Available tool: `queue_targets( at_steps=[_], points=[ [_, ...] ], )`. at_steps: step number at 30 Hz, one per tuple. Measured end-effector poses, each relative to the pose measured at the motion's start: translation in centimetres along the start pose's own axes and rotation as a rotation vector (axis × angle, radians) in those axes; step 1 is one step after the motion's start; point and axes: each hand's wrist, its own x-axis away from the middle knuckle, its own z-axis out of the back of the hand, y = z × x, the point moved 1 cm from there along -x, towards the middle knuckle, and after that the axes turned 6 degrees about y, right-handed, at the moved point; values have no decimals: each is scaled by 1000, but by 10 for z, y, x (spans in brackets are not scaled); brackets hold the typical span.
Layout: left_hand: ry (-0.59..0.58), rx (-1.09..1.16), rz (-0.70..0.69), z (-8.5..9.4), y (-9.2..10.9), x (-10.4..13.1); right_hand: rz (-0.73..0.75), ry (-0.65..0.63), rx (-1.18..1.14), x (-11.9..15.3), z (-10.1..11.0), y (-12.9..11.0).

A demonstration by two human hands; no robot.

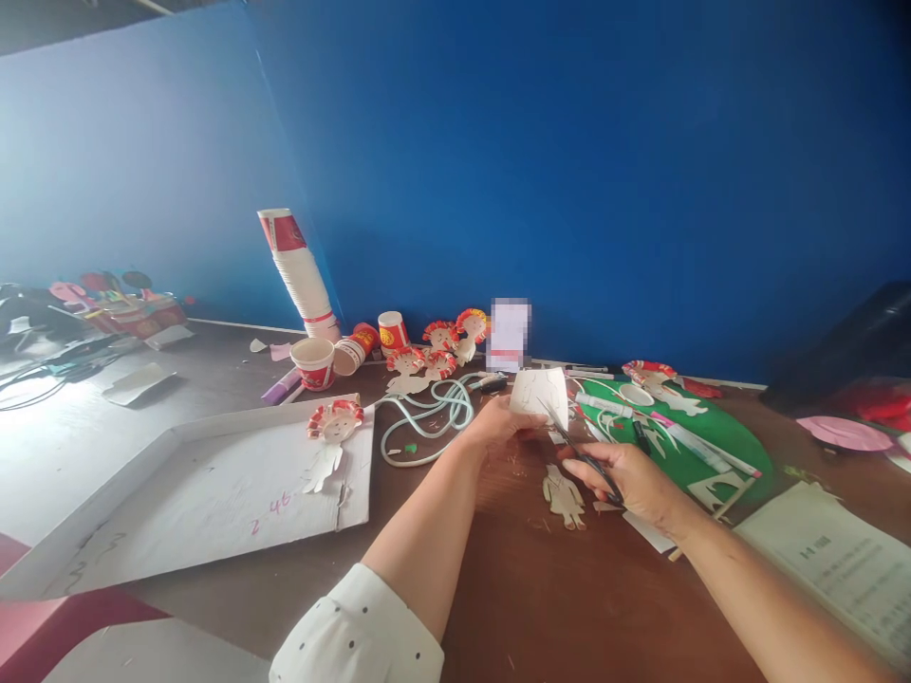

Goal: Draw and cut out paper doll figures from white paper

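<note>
My left hand grips the lower edge of a small white piece of paper with faint drawn lines on it. Dark-handled scissors are in my right hand, its fingers closed around the handles. The blades point up and left and meet the paper's lower right part; whether they are cutting into it I cannot tell. Below the two hands a cut-out paper figure lies flat on the brown table.
A white box lid holds a paper-cup doll. Behind it lean stacked paper cups. A coiled pale cable lies mid-table. Right are a green round sheet with markers and scraps, and a printed booklet. A blue wall stands behind.
</note>
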Motion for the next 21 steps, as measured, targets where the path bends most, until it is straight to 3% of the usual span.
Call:
queue_targets(
  at_steps=[10, 21],
  points=[
    [6, 97, 49, -4, 2, 3, 10, -9, 5, -1, 1, 2],
    [-6, 262, 26, -11, -13, -7, 14, 33, -11, -2, -1, 2]
  ],
)
